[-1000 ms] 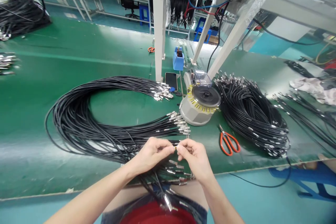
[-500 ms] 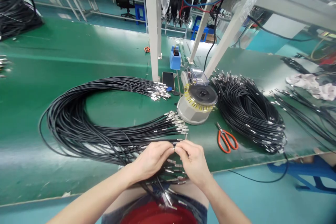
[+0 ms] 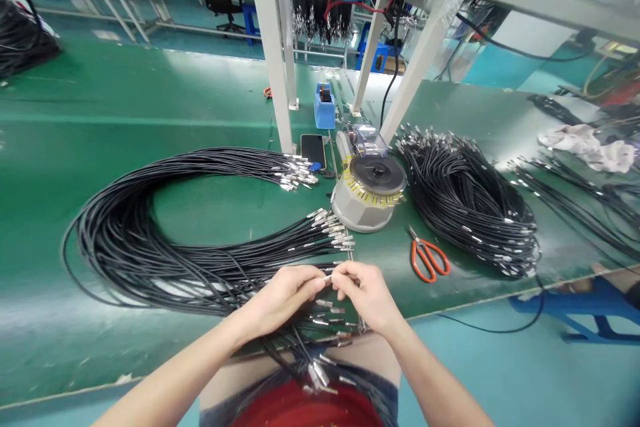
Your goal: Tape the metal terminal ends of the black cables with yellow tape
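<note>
My left hand (image 3: 283,300) and my right hand (image 3: 365,295) meet above the front edge of the green bench, their fingertips pinching a small metal cable end (image 3: 327,278) between them. Its thin black cable runs into a large loop of black cables (image 3: 150,260), whose metal-tipped ends fan out just beyond my hands. More metal-tipped ends (image 3: 325,323) lie right below my hands, and others hang over my lap (image 3: 317,373). My fingers hide part of the pinched end.
A grey round spool device (image 3: 367,210) stands beyond my hands, with orange-handled scissors (image 3: 427,260) and a second black cable heap (image 3: 467,207) to its right. A phone (image 3: 313,151), a blue holder (image 3: 325,107) and white bench posts (image 3: 270,47) stand behind.
The whole scene has shifted slightly left in view. My hands stay together on the small metal end, which now shows a little more between my fingertips.
</note>
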Demonstrator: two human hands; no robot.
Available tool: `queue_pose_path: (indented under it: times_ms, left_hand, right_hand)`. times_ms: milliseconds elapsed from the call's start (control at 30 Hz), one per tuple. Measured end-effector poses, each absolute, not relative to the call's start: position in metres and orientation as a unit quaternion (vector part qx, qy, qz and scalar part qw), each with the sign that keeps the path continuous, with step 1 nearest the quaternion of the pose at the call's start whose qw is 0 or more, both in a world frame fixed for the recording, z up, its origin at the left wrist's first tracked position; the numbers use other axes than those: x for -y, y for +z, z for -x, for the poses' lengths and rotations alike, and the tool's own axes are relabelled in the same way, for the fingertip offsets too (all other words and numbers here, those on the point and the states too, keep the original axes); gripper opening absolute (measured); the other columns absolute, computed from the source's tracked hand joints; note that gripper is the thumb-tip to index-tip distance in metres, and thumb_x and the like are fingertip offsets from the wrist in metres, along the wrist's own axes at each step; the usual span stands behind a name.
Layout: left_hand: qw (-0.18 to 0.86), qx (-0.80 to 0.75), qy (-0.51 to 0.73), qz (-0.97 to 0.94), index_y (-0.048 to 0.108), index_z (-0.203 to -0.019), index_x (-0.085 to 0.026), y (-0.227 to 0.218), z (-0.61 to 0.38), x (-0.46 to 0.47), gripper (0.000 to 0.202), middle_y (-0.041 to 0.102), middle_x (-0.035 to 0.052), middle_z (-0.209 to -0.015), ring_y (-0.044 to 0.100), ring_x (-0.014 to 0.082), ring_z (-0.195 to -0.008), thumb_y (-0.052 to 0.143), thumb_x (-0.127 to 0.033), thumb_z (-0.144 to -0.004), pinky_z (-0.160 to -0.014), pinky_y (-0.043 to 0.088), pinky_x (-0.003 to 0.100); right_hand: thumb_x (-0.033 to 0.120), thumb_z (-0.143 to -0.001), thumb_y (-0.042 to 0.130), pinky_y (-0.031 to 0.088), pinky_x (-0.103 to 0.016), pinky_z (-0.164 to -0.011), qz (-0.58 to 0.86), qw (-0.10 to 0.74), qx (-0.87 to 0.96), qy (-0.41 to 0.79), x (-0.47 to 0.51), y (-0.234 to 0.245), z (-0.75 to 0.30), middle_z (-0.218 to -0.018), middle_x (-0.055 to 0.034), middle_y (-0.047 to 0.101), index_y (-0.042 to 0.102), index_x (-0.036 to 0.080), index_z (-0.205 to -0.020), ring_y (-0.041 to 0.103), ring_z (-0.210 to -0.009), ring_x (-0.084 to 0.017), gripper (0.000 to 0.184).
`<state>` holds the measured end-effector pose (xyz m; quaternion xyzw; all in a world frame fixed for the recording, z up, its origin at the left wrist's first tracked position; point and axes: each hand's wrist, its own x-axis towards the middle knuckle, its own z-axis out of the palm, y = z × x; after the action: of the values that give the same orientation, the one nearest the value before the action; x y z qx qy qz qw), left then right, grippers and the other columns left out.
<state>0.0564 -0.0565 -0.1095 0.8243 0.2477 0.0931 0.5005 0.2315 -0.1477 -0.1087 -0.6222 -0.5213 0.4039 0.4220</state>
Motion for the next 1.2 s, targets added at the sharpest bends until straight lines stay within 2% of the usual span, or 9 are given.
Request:
queue_pose_path:
  times_ms: [167,267,467,733,800,967,1033,1200]
  left_hand:
    - [0.478,-0.252,0.108,-0.834,0.062,-0.075,-0.015,-0.111,-0.058,0.060,0.039,0.055,-0.0015,-0.070,0.048,0.0118,-0.064,0.040,-0.035,-0.100,-0.062,0.037,0.022]
    - [0.454,-0.230,0.127,-0.851,0.060,-0.076,-0.016,-0.114,-0.059,0.062,0.037,0.054,-0.0013,-0.071,0.048,0.0118,-0.065,0.039,-0.034,-0.101,-0.063,0.037,0.022]
    - [0.430,-0.204,0.128,-0.870,0.058,-0.076,-0.016,-0.121,-0.058,0.067,0.038,0.051,-0.0011,-0.069,0.047,0.0119,-0.063,0.035,-0.032,-0.102,-0.062,0.037,0.023]
    - [0.444,-0.223,0.141,-0.856,0.062,-0.082,-0.017,-0.122,-0.062,0.059,0.038,0.058,0.0011,-0.076,0.052,0.0138,-0.070,0.036,-0.035,-0.102,-0.067,0.041,0.024]
    - [0.466,-0.247,0.163,-0.834,0.064,-0.089,-0.016,-0.118,-0.057,0.055,0.034,0.060,0.0014,-0.078,0.053,0.0140,-0.072,0.038,-0.034,-0.101,-0.069,0.042,0.024]
    - [0.555,-0.278,0.181,-0.763,0.064,-0.107,-0.015,-0.116,-0.043,0.055,0.031,0.062,0.0023,-0.080,0.055,0.0138,-0.071,0.041,-0.035,-0.100,-0.068,0.045,0.024]
    - [0.575,-0.277,0.179,-0.748,0.064,-0.106,-0.015,-0.118,-0.042,0.058,0.031,0.062,0.0023,-0.078,0.054,0.0136,-0.070,0.042,-0.035,-0.099,-0.068,0.046,0.024]
    - [0.587,-0.281,0.173,-0.739,0.065,-0.102,-0.014,-0.116,-0.043,0.060,0.028,0.060,0.0010,-0.076,0.052,0.0123,-0.068,0.045,-0.034,-0.098,-0.066,0.044,0.023]
  right_hand:
    - [0.020,-0.096,0.047,0.044,-0.026,-0.066,0.644,0.360,0.625,0.256,0.152,-0.106,-0.230,-0.077,-0.0024,0.066,0.066,0.020,-0.081,0.059,-0.069,-0.016,0.024]
    - [0.020,-0.098,0.042,0.042,-0.029,-0.068,0.640,0.309,0.682,0.173,0.154,-0.105,-0.229,-0.076,-0.0048,0.064,0.065,0.020,-0.080,0.057,-0.071,-0.018,0.029]
    - [0.018,-0.098,0.040,0.042,-0.028,-0.064,0.628,0.331,0.672,0.208,0.155,-0.111,-0.223,-0.069,-0.0025,0.059,0.060,0.020,-0.072,0.055,-0.066,-0.017,0.032]
    - [0.019,-0.094,0.050,0.044,-0.024,-0.064,0.644,0.368,0.614,0.271,0.154,-0.114,-0.231,-0.071,0.0010,0.066,0.066,0.021,-0.077,0.060,-0.066,-0.015,0.023]
    - [0.019,-0.093,0.052,0.044,-0.025,-0.067,0.669,0.329,0.620,0.244,0.156,-0.112,-0.229,-0.078,0.0000,0.068,0.066,0.022,-0.082,0.062,-0.071,-0.016,0.018]
    - [0.014,-0.084,0.066,0.042,-0.030,-0.068,0.696,0.134,0.690,0.146,0.164,-0.119,-0.213,-0.085,-0.0046,0.067,0.063,0.020,-0.080,0.063,-0.077,-0.021,0.007]
    - [0.012,-0.084,0.067,0.041,-0.030,-0.068,0.699,0.121,0.691,0.136,0.163,-0.120,-0.210,-0.087,-0.0043,0.067,0.062,0.020,-0.080,0.062,-0.077,-0.021,0.010]
    - [0.010,-0.090,0.060,0.040,-0.027,-0.067,0.712,0.177,0.653,0.184,0.154,-0.113,-0.217,-0.082,0.0010,0.069,0.058,0.021,-0.082,0.063,-0.074,-0.017,0.014]
